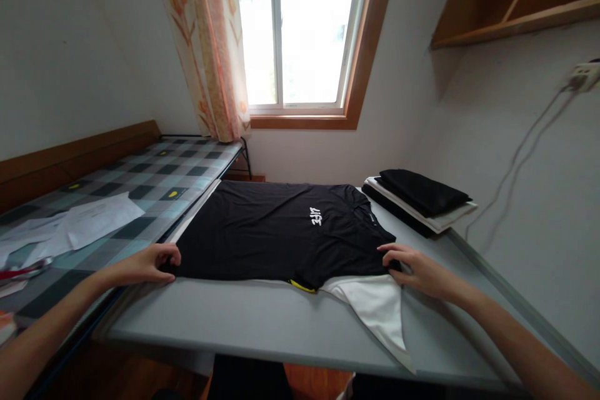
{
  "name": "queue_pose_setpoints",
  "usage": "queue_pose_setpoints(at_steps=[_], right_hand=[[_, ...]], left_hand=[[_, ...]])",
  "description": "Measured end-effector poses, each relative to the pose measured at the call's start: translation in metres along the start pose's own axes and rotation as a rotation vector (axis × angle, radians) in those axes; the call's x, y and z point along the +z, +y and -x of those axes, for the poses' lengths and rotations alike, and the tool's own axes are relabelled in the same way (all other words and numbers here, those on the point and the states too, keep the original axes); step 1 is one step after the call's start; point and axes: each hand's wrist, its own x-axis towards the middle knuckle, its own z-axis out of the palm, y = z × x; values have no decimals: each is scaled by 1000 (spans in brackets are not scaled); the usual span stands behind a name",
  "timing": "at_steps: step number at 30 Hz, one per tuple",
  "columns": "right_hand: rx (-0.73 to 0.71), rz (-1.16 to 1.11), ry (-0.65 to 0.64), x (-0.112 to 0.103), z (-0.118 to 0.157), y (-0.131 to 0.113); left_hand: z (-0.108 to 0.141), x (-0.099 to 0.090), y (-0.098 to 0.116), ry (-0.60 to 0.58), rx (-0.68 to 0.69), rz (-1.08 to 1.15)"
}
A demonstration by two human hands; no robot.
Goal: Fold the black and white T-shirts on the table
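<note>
Grey and smooth, the table (pixel 225 319) stood between a bed with a checked mattress (pixel 187 162), papers (pixel 89 222) strewn over it, and a white wall (pixel 539 187) where cables (pixel 520 150) hung from a socket (pixel 584 77). Beyond was a bright window (pixel 309 31) with a floral curtain (pixel 206 44) at its left.

The black shirt (pixel 253 231) lay sideways across the table, nearly flat with soft creases, its hem to the left and its neck to the right. White lettering (pixel 314 216) marked it, and a yellow strip (pixel 302 286) showed at the near edge. White cloth (pixel 375 306) stuck out from beneath, its point towards the person.

The left hand (pixel 162 262) had thumb and fingers closed on the shirt's near hem corner; the right hand (pixel 407 269) pinched its near corner by the neck end.

Up on the wall, a wooden shelf (pixel 497 31) was split by a divider. Below it, folded black and white clothes (pixel 422 194) sat stacked on the table.
</note>
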Motion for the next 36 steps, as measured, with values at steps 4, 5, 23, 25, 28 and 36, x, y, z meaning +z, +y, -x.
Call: queue_pose_setpoints(at_steps=[4,5,23,25,28,36], right_hand=[[-38,12,8,3,-3,7],[-47,11,1,2,-4,8],[2,-13,44,1,5,5],[15,-30,71,1,4,4],[28,-53,107,0,4,0],[43,-139,279,-5,-2,-4]], left_hand=[[9,1,-4,-30,-9,-1],[10,1,-3,-28,-9,0],[14,-1,-15,7,6,152],[13,0,-14,33,6,162],[14,1,-12,32,-11,169],[14,-15,-5,186,-69,183]])
